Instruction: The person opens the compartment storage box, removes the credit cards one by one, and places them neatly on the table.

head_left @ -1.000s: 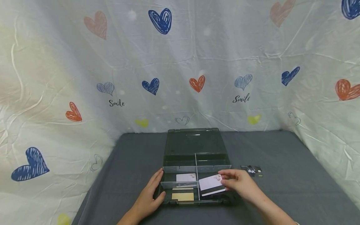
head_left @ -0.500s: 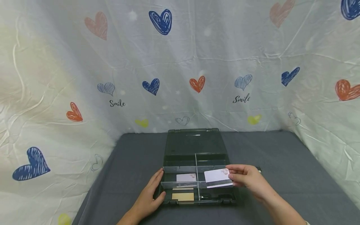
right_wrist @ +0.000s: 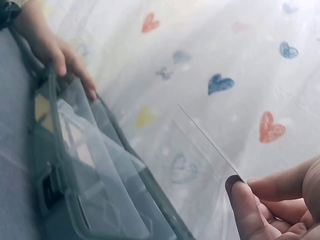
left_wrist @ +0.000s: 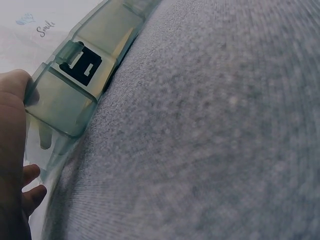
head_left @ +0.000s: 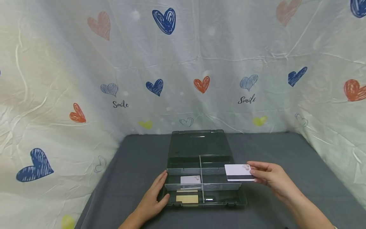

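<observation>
**White card (head_left: 237, 170) was pinched over the right edge of the box (head_left: 221, 195)**

The right hand (head_left: 273, 178) had its fingers closed on the white card, gripping only the right end. The card's free end reached over the box's right edge, apart from it, with the striped face toward the head camera. The left hand (head_left: 152, 199) lay along the box's left side, its fingers relaxed and touching the wall, grasping nothing.

Inside the box, a second white card (head_left: 190, 180) sat in a left compartment, and a yellow card (head_left: 187, 199) lay in the one at the front left. The lid (head_left: 200, 144) was folded back behind. All of it stood on a cloth-covered counter (head_left: 143, 159).

The likeliest trouble was the one-ended pinch: a slight loosening could have let the white card swivel or slip, dropping into the box or onto the counter beside it, where so thin a thing might prove hard to lift. A low sweep could have caught its free edge on a divider (head_left: 223, 186). The left hand's light touch might not have stopped the box sliding if knocked.
</observation>
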A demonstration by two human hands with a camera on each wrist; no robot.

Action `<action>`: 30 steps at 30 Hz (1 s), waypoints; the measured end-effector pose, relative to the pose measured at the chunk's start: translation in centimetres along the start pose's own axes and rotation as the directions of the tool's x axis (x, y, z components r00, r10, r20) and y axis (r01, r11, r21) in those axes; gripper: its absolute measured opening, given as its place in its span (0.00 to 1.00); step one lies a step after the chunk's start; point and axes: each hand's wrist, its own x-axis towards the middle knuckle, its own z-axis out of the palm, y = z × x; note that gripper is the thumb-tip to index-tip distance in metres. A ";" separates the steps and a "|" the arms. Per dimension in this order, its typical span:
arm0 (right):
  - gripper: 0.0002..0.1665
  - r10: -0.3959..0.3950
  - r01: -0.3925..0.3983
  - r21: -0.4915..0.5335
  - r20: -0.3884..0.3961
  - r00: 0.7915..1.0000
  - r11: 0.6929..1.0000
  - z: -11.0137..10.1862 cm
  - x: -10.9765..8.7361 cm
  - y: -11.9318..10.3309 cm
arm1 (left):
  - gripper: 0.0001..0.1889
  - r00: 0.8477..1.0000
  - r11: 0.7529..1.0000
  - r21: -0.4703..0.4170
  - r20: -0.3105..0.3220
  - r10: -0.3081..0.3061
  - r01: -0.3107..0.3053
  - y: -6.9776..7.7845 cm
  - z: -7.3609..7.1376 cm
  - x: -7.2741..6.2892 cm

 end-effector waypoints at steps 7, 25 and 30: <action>0.16 0.008 -0.005 0.094 -0.035 0.999 0.996 -3.1 0.1 0.4 | 0.43 1.000 1.000 -0.001 0.005 -0.002 0.002 -0.1 0.1 -0.1; 0.20 0.016 0.009 0.170 -0.147 0.989 0.985 -8.9 -0.1 2.8 | 0.43 1.000 1.000 -0.006 -0.009 -0.001 0.000 -0.2 0.1 0.0; 0.22 0.061 -0.024 0.187 -0.199 0.978 0.982 -10.7 -0.1 3.8 | 0.43 1.000 1.000 -0.012 -0.008 -0.001 0.001 -0.3 0.0 0.1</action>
